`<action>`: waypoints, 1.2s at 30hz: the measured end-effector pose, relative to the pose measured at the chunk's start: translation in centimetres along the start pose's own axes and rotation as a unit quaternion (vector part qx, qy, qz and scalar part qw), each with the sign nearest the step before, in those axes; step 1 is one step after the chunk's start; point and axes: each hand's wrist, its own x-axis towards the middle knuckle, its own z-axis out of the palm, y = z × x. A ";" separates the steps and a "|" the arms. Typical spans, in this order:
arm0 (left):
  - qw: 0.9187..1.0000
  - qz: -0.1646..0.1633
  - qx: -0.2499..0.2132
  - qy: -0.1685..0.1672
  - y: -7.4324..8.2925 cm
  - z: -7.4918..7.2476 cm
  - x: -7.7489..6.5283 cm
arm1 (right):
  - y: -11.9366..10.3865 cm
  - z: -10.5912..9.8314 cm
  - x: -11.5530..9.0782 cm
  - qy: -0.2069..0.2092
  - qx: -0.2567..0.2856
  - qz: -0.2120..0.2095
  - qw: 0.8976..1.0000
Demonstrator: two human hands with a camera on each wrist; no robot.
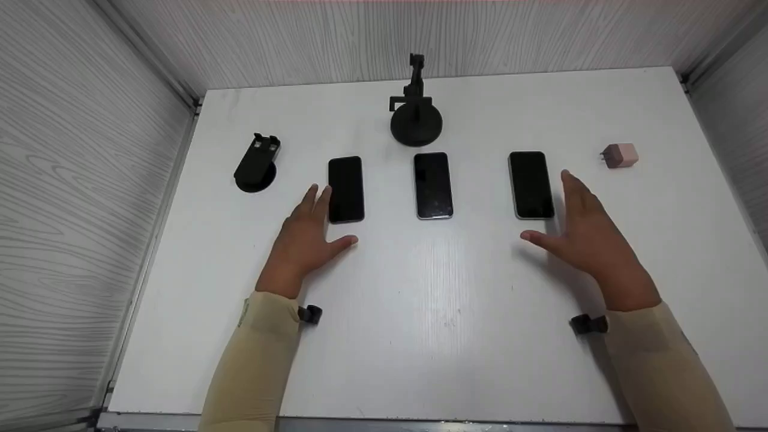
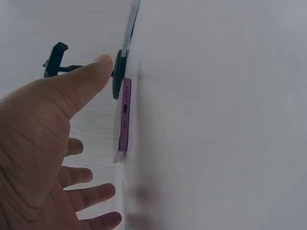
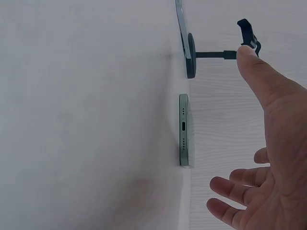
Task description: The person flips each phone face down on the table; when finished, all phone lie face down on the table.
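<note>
Three smartphones lie in a row, dark screens up: a left phone [image 1: 346, 191], a middle phone [image 1: 433, 186] and a right phone [image 1: 531, 185]. My left hand [image 1: 303, 240] is beside the left phone, thumb spread, a fingertip overlapping its edge in the head view. In the left wrist view that phone's purple edge [image 2: 124, 115] shows a charging port. My right hand [image 1: 591, 237] is off the lower right corner of the right phone, fingers extended and holding nothing. The right wrist view shows this phone's pale green edge [image 3: 183, 130].
Behind the middle phone stands a black phone mount [image 1: 416, 120] on a round base. A folded black phone stand [image 1: 257, 163] lies at the left, and a pink charger plug [image 1: 621, 155] at the right. Grey wood-grain panels [image 1: 384, 42] border the white table [image 1: 420, 360].
</note>
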 end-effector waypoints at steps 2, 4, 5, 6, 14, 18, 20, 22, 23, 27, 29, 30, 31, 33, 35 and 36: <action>1.000 0.005 0.006 -0.001 0.2 0.1 0.1 | -0.4 0.2 0.1 0.001 0.001 -0.004 1.000; 1.000 0.008 0.014 -0.002 0.3 0.2 0.3 | -0.8 0.5 0.2 0.004 0.002 -0.011 1.000; 1.000 0.008 0.017 -0.003 0.3 0.2 0.3 | -1.1 0.6 0.3 0.005 0.004 -0.016 1.000; 1.000 0.007 0.020 -0.004 0.4 0.2 0.4 | -1.3 0.7 0.4 0.007 0.004 -0.020 1.000; 0.999 0.009 0.031 -0.006 0.6 0.5 0.9 | -2.9 1.3 1.0 0.009 0.006 -0.031 0.999; 0.999 0.011 0.034 -0.005 0.7 0.7 1.1 | -3.7 1.7 1.3 0.009 0.001 -0.031 0.999; 0.999 0.012 0.033 -0.006 0.7 0.8 1.2 | -4.1 1.9 1.5 0.010 -0.003 -0.033 0.999; 0.999 0.013 0.031 -0.006 0.8 0.8 1.2 | -4.5 2.1 1.6 0.010 -0.007 -0.035 0.999; 0.999 0.014 0.031 -0.007 0.8 0.8 1.3 | -4.7 2.2 1.7 0.010 -0.008 -0.036 0.999; 0.999 0.014 0.027 -0.015 1.0 0.8 1.3 | -5.3 2.7 2.0 0.009 -0.013 -0.054 0.998; 0.999 0.013 0.023 -0.018 1.1 0.9 1.4 | -5.6 3.0 2.2 0.011 -0.015 -0.064 0.998; 1.000 0.012 0.021 -0.020 1.1 0.9 1.5 | -5.8 3.1 2.3 0.011 -0.017 -0.069 0.997; 1.000 0.011 0.019 -0.020 1.1 1.0 1.5 | -6.0 3.3 2.3 0.009 -0.018 -0.071 0.997; 1.000 0.012 0.017 -0.017 1.0 1.1 1.6 | -6.4 3.6 2.5 0.008 -0.021 -0.077 0.997; 1.000 0.012 0.014 -0.015 1.0 1.1 1.7 | -6.8 3.8 2.7 0.005 -0.017 -0.079 0.997; 1.000 0.012 0.014 -0.014 1.1 1.1 1.8 | -7.0 4.0 2.8 0.003 -0.016 -0.081 0.997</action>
